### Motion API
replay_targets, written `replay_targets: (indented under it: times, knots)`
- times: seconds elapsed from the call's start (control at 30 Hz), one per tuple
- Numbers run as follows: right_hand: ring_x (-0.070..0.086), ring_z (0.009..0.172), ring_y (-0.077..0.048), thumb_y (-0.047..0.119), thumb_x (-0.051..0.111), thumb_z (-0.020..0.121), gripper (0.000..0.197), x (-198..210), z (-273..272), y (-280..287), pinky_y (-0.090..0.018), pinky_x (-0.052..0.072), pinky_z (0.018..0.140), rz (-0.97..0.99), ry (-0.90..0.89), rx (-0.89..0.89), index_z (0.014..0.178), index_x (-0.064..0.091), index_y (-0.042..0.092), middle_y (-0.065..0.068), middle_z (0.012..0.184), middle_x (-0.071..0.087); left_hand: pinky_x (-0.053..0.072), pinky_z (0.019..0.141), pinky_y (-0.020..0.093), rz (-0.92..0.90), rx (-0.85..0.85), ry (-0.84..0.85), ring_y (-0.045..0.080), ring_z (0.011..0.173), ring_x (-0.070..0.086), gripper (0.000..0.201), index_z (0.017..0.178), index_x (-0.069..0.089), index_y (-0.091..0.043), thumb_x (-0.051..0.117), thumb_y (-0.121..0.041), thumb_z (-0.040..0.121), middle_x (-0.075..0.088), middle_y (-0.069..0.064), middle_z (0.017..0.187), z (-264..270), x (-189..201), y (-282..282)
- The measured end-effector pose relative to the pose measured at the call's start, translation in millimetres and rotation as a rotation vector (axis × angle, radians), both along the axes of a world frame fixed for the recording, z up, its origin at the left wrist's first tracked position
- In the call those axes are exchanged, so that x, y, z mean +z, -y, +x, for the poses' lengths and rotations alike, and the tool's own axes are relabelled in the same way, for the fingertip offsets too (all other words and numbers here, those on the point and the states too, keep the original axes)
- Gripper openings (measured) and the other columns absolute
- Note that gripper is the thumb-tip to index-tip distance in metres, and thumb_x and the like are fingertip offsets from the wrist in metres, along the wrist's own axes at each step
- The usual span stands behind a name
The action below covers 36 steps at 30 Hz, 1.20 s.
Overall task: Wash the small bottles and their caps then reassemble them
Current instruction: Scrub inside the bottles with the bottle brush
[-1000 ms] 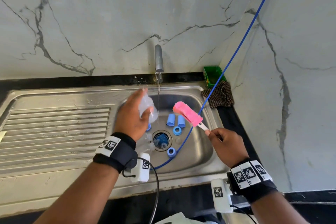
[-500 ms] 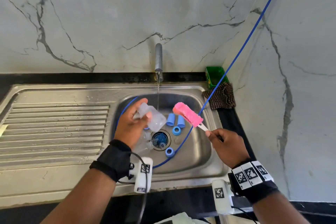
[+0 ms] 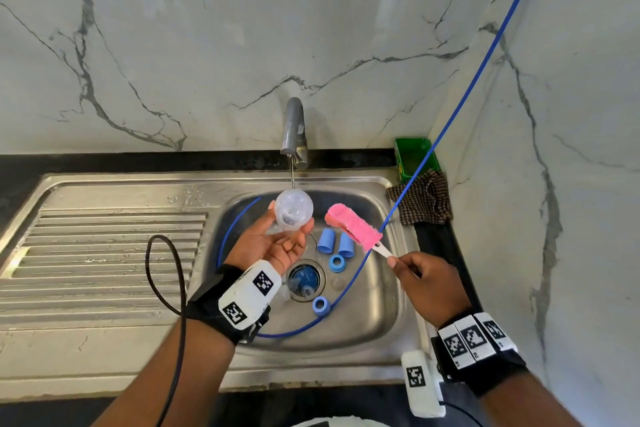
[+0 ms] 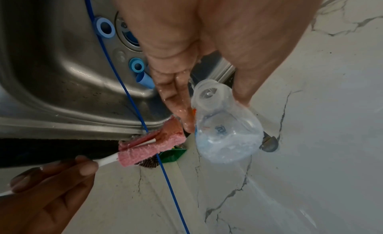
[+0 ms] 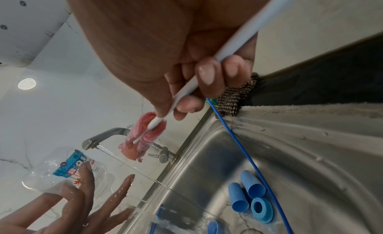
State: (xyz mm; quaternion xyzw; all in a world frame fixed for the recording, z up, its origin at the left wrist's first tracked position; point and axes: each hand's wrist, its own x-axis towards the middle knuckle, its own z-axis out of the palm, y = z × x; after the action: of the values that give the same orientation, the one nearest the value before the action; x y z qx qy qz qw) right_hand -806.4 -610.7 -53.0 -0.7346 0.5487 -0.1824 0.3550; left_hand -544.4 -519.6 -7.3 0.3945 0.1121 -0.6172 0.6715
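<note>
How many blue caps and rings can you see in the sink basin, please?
4 plainly: two tall blue caps lying side by side behind the drain, one blue ring right of it, another blue ring in front. More may be hidden.

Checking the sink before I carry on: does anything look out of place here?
Yes. A blue cord hangs down from above and loops through the sink among the blue caps, where water runs from the tap.

Blue cord (image 3: 349, 282) loops the basin floor; blue caps (image 3: 335, 242) crowd the drain (image 3: 304, 279).
</note>
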Motion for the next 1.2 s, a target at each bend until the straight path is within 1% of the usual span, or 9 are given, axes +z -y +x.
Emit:
replay_targets:
  times: [0.23,0.4,0.53,0.63,0.7,0.77,0.9,1.0,1.2]
  knots:
    - [0.055,0.057,-0.002,0.043,0.069,0.09,0.034,-1.4,6.1,22.5,-0.014,0.04,0.055,-0.018,0.022,0.038,0.067,0.066,0.018,0.011,0.054,0.06,0.059,0.074,0.033,0.008,0.002,0.033,0.03,0.086,0.074,0.052,0.122,0.057,0.002,0.061,-0.042,0.095,0.072,0.025,0.109,3.3,16.2,9.3]
    - [0.055,0.058,0.0,0.04,0.069,0.091,0.034,5.1,16.3,25.7,-0.012,0.039,0.056,-0.019,0.07,0.077,0.065,0.063,0.02,0.019,0.055,0.058,0.054,0.088,0.057,-0.032,0.009,0.03,0.049,0.111,0.065,0.046,0.126,0.053,0.005,0.054,-0.031,0.098,0.066,0.034,0.119,8.9,27.9,5.5]
    - [0.055,0.058,0.0,0.042,0.068,0.091,0.035,3.6,25.5,16.7,-0.018,0.039,0.057,-0.009,0.069,0.153,0.063,0.062,0.023,0.019,0.057,0.06,0.057,0.084,0.049,0.083,-0.059,0.192,0.039,0.097,0.067,0.028,0.115,0.061,-0.002,0.053,-0.023,0.097,0.073,0.022,0.101,9.7,24.7,-13.9]
    - [0.057,0.061,-0.001,0.046,0.067,0.091,0.033,-3.0,34.2,4.4,-0.017,0.039,0.056,-0.017,0.043,0.219,0.067,0.064,0.023,0.02,0.06,0.061,0.056,0.062,0.036,0.351,-0.321,0.635,0.03,0.083,0.066,0.035,0.116,0.063,-0.005,0.063,-0.033,0.095,0.068,0.021,0.106,15.3,9.6,-42.9]
    - [0.059,0.064,-0.001,0.044,0.067,0.091,0.031,-2.8,41.8,-4.0,-0.017,0.039,0.057,-0.021,0.047,0.254,0.069,0.066,0.023,0.021,0.061,0.062,0.055,0.075,0.036,0.612,-0.664,1.207,0.027,0.091,0.065,0.048,0.115,0.066,-0.011,0.074,-0.046,0.082,0.067,0.018,0.107,25.9,-7.4,-68.2]
    - [0.059,0.067,0.002,0.041,0.068,0.091,0.029,1.0,57.3,-15.5,-0.017,0.041,0.06,-0.016,0.048,0.294,0.069,0.067,0.023,0.022,0.062,0.063,0.048,0.096,0.03,0.748,-0.783,1.505,0.025,0.11,0.061,0.051,0.123,0.063,-0.026,0.078,-0.042,0.076,0.056,0.008,0.11,38.8,-15.5,-97.4]
    - [0.059,0.064,-0.006,0.037,0.068,0.093,0.032,5.0,87.4,-32.1,-0.021,0.042,0.06,-0.017,0.02,0.314,0.067,0.066,0.019,0.013,0.062,0.063,0.047,0.094,0.029,0.71,-0.565,1.537,0.028,0.11,0.063,0.065,0.132,0.056,-0.027,0.084,-0.037,0.074,0.061,0.008,0.116,72.7,-17.4,-133.1]
    - [0.062,0.063,-0.009,0.043,0.066,0.092,0.033,1.2,123.6,-49.2,-0.027,0.042,0.06,-0.019,-0.033,0.33,0.066,0.065,0.024,0.017,0.061,0.063,0.043,0.092,0.032,0.765,-0.456,1.599,0.03,0.106,0.062,0.055,0.118,0.059,-0.018,0.086,-0.032,0.073,0.064,0.008,0.108,118.8,-11.5,-166.2]
    - [0.06,0.06,-0.008,0.04,0.067,0.092,0.029,0.5,212.6,-100.6,-0.026,0.038,0.057,0.004,-0.065,0.38,0.067,0.067,0.026,0.022,0.059,0.063,0.038,0.104,0.042,1.073,-0.325,1.626,0.038,0.115,0.055,0.061,0.129,0.058,-0.022,0.086,-0.028,0.075,0.061,0.016,0.118,232.2,-16.1,-262.8]
